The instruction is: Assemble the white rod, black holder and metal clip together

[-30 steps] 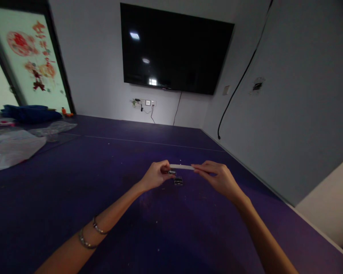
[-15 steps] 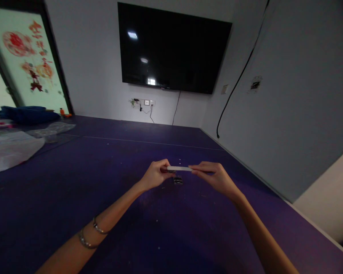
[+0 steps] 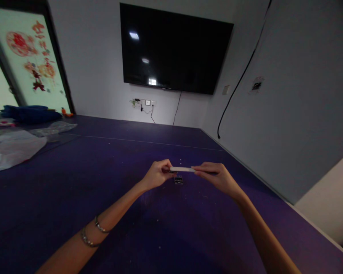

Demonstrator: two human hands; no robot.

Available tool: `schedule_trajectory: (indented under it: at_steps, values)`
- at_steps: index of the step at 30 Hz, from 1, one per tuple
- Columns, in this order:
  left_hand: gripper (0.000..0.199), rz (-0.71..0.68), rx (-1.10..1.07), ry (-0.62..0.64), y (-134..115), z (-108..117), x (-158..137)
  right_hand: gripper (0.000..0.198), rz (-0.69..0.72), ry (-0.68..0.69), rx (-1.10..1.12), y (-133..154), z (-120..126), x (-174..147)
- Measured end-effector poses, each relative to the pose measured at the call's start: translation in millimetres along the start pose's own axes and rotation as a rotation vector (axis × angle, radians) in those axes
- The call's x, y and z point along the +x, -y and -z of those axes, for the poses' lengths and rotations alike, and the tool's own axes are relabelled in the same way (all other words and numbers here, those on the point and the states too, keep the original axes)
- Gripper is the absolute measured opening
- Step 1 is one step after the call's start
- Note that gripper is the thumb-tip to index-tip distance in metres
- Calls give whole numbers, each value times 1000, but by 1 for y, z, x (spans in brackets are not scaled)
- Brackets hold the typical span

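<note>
Forearms: the left forearm and right forearm are cut off by the lower edge; two bracelets are worn on the left.
Left hand: the left end of a pale strip is held between thumb and fingers; that end is partly covered by the fingers.
Right hand: the strip's right end is pinched in a narrow grip.
Strip: held nearly level between both hands, over the purple surface; its lower face is hidden.
Under the strip: a small dark piece is half hidden by the left fingertips; whether it is held cannot be told.
Block: small, dark, seen just below the strip; its details are too small to be read.
Bag: clear and crumpled, at left; its contents cannot be made out.
Sheet: white, cut off by the left edge.
Cloth: blue, bunched near the door.
Wall: a dark screen is mounted above sockets; a black cord is cut off at the top.
</note>
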State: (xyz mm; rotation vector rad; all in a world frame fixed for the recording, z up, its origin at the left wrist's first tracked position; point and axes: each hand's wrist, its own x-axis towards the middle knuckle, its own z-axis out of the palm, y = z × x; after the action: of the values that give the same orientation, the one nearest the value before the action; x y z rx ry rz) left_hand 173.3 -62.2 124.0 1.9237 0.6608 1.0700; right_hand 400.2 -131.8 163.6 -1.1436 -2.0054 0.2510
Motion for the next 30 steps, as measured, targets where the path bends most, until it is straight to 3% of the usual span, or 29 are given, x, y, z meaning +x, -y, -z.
schedule_trajectory:
  at_steps: [21, 25, 30]
  values:
    - [23, -17, 7, -15, -2, 1, 0, 26, 19, -38, -15, -6, 4, -1]
    - [21, 18, 39, -29, -4, 2, -1, 26, 26, 43, 30, -7, 6, -1]
    - [20, 3, 23, -37, -4, 3, -1, 25, -4, -11, 17, -7, 8, -1]
